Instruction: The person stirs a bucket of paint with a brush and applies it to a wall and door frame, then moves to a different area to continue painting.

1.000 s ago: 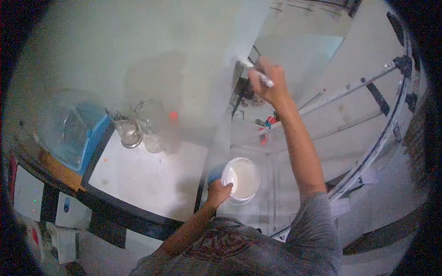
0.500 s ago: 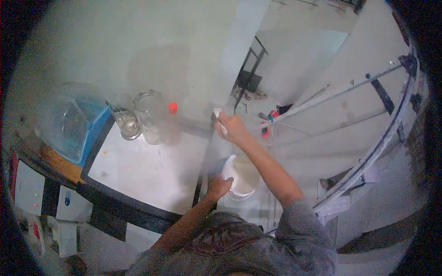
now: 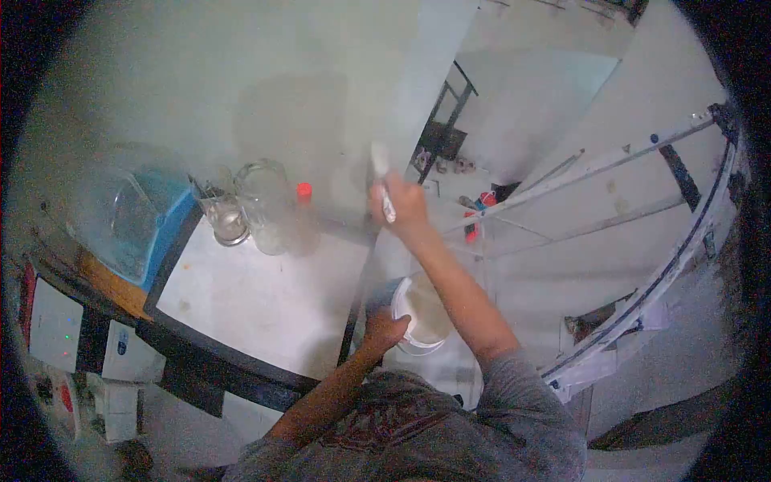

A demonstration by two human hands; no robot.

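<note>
My right hand (image 3: 404, 202) is closed around the handle of a paintbrush (image 3: 380, 159), its pale bristle end pointing up against the wall (image 3: 313, 72). Some motion blur softens the brush. Lower down, my left hand (image 3: 385, 328) grips the rim of a small bucket (image 3: 403, 297), thumb over the edge. Whitish paint (image 3: 428, 309) shows inside it, and my right forearm passes over part of the bucket. The bucket is tilted a little near the edge of the white-topped counter.
On the counter (image 3: 257, 297) stand a glass jug (image 3: 265, 201), a container of utensils (image 3: 227, 221) and a red-capped bottle (image 3: 303, 193). A blue rack (image 3: 169, 225) with a clear cover is at left. A ladder (image 3: 594, 173) stretches along the right.
My right hand and the paintbrush have moved slightly up, with more of the bristle end showing against the wall. The left hand still holds the bucket.
</note>
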